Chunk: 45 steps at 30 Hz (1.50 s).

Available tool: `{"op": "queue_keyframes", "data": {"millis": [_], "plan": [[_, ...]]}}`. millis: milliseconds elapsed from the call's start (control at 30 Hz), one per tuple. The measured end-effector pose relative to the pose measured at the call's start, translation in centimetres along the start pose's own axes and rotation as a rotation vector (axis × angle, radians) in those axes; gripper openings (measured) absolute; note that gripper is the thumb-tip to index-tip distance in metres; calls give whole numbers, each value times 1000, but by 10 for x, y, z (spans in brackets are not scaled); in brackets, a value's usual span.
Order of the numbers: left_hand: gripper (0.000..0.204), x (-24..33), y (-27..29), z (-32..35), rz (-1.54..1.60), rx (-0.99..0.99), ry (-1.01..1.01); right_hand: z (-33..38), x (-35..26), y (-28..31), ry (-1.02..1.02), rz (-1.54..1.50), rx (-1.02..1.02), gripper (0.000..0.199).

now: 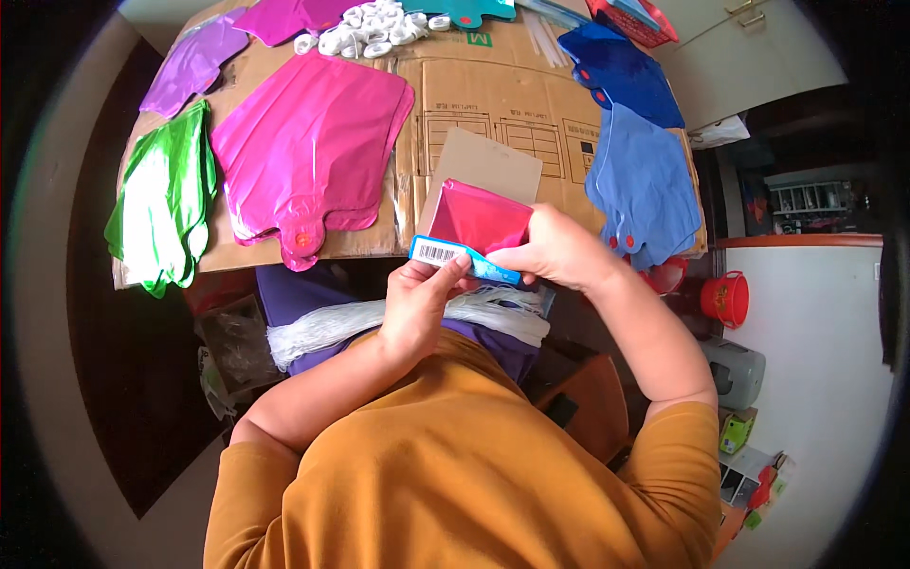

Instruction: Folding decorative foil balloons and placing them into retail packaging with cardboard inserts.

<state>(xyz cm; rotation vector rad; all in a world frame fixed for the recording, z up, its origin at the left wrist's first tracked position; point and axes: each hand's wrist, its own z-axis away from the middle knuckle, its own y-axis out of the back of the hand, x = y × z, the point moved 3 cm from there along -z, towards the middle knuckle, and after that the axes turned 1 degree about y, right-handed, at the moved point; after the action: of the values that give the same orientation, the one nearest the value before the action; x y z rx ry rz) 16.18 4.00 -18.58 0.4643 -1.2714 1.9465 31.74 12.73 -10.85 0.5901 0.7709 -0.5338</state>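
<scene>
Both hands are raised in front of the near edge of the worktop (455, 85), which is covered in brown cardboard, and both are mostly closed on one flat packet. The left hand (415, 299) pinches the blue and white strip (436, 251), its thumb pressed on the front beside the barcode, the fingers curled underneath and partly hidden. The right hand (566, 248) grips the right end of the strip and the side of the pink packet (479, 218), its thumb laid on the front; its fingertips are out of sight behind. The packet is tilted, over the middle of the near edge, and a beige card (493, 161) shows behind it; whether that card is joined to it I cannot tell. Left of the hands lies a large stack of pink foil (303, 142), its tab with a red dot poking over the near edge. Green foil (166, 199) droops off the near left corner, and purple foil (194, 64) lies at the far left corner. White rings (370, 28) are heaped near the far edge. Dark blue foil (626, 76) and light blue foil (640, 180) line the right edge. White string (327, 332) lies across the person's lap.
</scene>
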Motion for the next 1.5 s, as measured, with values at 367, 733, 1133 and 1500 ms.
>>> {"op": "queue_keyframes", "data": {"millis": [367,733,1133,1500], "plan": [[16,5,-12,4,15,13,2,-13,-19,-27,1040,1073,102,79],[20,2,-12,3,-75,11,12,-26,-49,13,1003,753,54,59],[21,3,-10,5,-136,8,-8,-68,-91,28,687,909,-300,23],[19,6,-8,3,-149,-2,22,-74,-105,8,908,1482,-199,34]]}}
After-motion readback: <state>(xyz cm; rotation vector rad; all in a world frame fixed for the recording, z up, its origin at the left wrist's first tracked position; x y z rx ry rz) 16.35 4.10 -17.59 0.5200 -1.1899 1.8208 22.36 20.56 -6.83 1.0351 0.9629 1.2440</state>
